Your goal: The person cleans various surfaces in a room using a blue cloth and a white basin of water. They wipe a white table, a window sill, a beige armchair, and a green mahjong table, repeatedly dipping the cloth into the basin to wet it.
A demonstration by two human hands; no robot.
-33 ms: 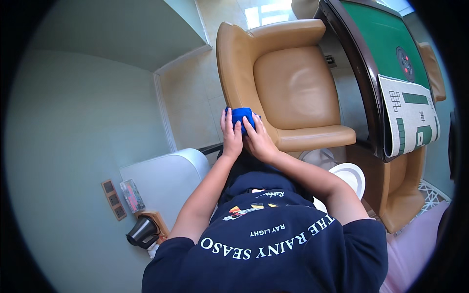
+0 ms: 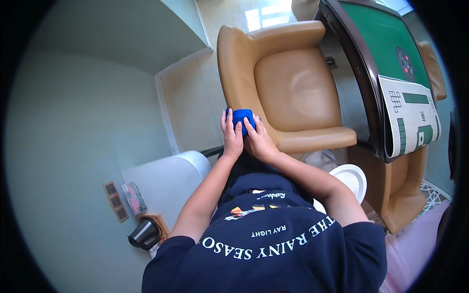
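A compact bundle of bright blue cloth sits between my two hands, at the outer side of the tan armchair's backrest. My left hand is closed around its left side. From the right, my right hand wraps it, with fingers lying over its near face. The bundle looks folded or rolled, and its underside is hidden. Whether it rests on the backrest or is held just above it, I cannot tell.
To the right of the armchair stands a green-topped table with a printed mat over its edge. A white round lid or stool top is by my right elbow. At left are a pale rounded cabinet and a black bin-like container.
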